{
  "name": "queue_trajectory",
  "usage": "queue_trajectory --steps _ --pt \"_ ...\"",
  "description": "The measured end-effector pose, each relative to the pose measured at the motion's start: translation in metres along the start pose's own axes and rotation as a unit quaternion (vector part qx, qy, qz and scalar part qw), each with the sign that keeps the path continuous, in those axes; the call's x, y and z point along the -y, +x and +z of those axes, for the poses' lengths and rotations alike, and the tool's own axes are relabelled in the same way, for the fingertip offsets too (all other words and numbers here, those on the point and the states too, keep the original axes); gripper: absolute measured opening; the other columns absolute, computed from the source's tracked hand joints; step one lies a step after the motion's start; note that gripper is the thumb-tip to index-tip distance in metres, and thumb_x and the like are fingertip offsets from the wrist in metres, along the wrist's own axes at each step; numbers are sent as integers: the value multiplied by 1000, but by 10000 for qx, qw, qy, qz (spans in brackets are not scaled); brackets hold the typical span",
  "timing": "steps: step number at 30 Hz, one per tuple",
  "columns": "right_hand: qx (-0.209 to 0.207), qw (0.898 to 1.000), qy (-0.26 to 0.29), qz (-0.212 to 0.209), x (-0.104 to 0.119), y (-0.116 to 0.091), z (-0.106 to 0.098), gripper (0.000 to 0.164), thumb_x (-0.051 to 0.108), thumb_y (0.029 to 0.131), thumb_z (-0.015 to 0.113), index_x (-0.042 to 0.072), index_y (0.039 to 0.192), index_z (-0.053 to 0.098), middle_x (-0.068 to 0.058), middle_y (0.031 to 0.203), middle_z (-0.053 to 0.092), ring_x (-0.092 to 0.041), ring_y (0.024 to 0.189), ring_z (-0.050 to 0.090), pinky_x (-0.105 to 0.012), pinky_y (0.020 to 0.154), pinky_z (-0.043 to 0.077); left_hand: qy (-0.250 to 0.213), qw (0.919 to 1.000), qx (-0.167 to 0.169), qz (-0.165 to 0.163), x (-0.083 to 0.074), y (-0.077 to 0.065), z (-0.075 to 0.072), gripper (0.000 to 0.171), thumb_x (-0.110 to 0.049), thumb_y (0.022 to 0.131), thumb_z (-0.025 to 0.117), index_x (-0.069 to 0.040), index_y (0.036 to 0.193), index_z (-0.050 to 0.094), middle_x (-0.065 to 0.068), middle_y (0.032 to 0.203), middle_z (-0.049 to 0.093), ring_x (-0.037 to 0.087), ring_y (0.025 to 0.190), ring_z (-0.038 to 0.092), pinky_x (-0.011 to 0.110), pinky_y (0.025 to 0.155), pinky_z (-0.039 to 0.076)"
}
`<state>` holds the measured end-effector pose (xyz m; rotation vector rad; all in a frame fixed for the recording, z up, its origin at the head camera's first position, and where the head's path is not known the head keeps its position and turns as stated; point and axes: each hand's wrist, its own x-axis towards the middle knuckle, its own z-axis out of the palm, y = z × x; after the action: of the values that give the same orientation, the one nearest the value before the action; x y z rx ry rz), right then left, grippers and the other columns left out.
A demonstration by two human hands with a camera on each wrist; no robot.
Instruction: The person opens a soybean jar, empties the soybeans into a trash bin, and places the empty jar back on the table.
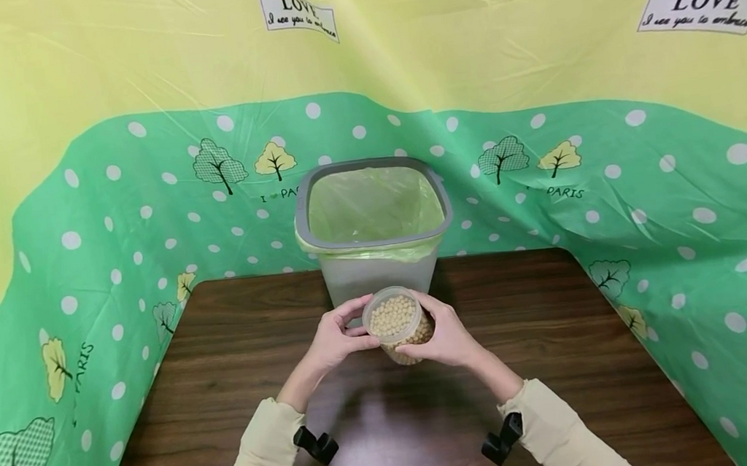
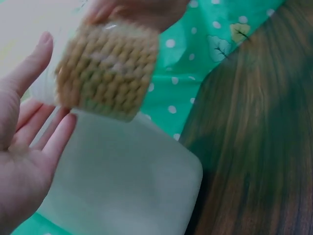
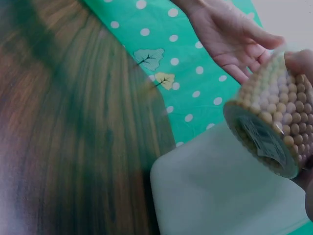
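A clear jar of pale, round beans (image 1: 395,316) is held up in front of the bin, its round top facing the head camera. My right hand (image 1: 449,335) grips the jar's side, thumb at the front; part of that hand shows above the jar in the left wrist view. My left hand (image 1: 337,340) is spread loosely at the jar's upper end, with thumb and fingertips right at the rim. In the left wrist view its fingers (image 2: 58,134) look fairly straight. The jar's flat base (image 3: 257,137) carries a label in the right wrist view.
A pale grey bin (image 1: 377,275) with a darker rim and a green liner (image 1: 374,204) stands just beyond the hands. Under them is a dark wooden table (image 1: 241,390). Patterned green and yellow cloth (image 1: 164,162) hangs behind it and along both sides.
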<state>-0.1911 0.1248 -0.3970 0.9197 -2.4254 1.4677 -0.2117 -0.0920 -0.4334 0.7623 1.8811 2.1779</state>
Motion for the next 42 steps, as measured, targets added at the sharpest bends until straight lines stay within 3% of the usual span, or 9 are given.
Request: queue_trajectory --steps 3,8,11,15,19,22,31,38,42 --pt "-119 9999 -35 -31 -16 -1 3 78 12 59 85 1 127 48 -12 115 58 -21 102 55 -31 84 46 58 9999 -159 6 -2 0 1 72 -11 67 80 9 127 45 27 123 48 11 104 55 32 81 51" --pt "431 9974 534 237 -23 0 -2 76 7 62 82 1 129 47 -12 115 58 -16 99 55 -26 82 46 1 9991 427 -17 -2 3 -8 80 -22 67 81 11 128 41 26 125 47 10 103 54 32 81 50" --pt "573 9975 346 207 -23 1 -4 76 6 61 82 -1 128 47 -13 115 58 -17 99 55 -26 83 46 29 9983 585 -31 -1 3 -8 85 -23 66 81 10 132 38 27 129 43 10 106 52 32 82 50" --pt "338 9987 -268 -267 -38 2 -2 81 20 58 86 7 129 48 -6 116 57 -17 102 54 -31 83 46 153 9998 134 20 0 1 -1 74 -6 67 79 8 130 42 27 128 44 17 110 50 34 82 50" --pt "-13 9929 -904 -775 -43 4 -1 85 31 58 85 10 130 45 -4 117 55 -17 103 55 -36 82 48 480 9981 -365 115 -2 0 8 71 4 65 78 4 129 45 22 128 45 25 115 48 33 82 50" --pt "-129 9903 -1030 -920 -43 5 -1 85 31 57 85 10 129 45 -4 117 55 -19 102 55 -38 82 48 591 9975 -379 127 -3 1 8 70 5 66 77 4 128 45 20 128 45 28 117 46 34 83 50" --pt "257 9975 -495 -440 -28 1 -4 84 17 52 87 4 126 48 -9 116 57 -22 102 55 -32 85 45 402 9979 505 -53 -7 5 -5 78 -10 70 78 7 134 38 24 133 41 29 119 43 36 87 47" --pt "-246 9947 -626 -781 2 3 -4 80 7 52 86 -9 120 48 -21 112 56 -32 100 55 -37 85 46 473 9987 -211 27 -8 0 10 69 -1 69 77 4 129 44 23 128 46 26 116 47 36 84 50" --pt "-64 9986 -339 -397 8 2 -8 78 6 54 85 -7 122 49 -18 113 58 -29 100 56 -33 85 46 485 9986 -117 156 -12 -1 7 64 7 69 74 6 126 45 24 126 47 26 114 48 36 85 49"
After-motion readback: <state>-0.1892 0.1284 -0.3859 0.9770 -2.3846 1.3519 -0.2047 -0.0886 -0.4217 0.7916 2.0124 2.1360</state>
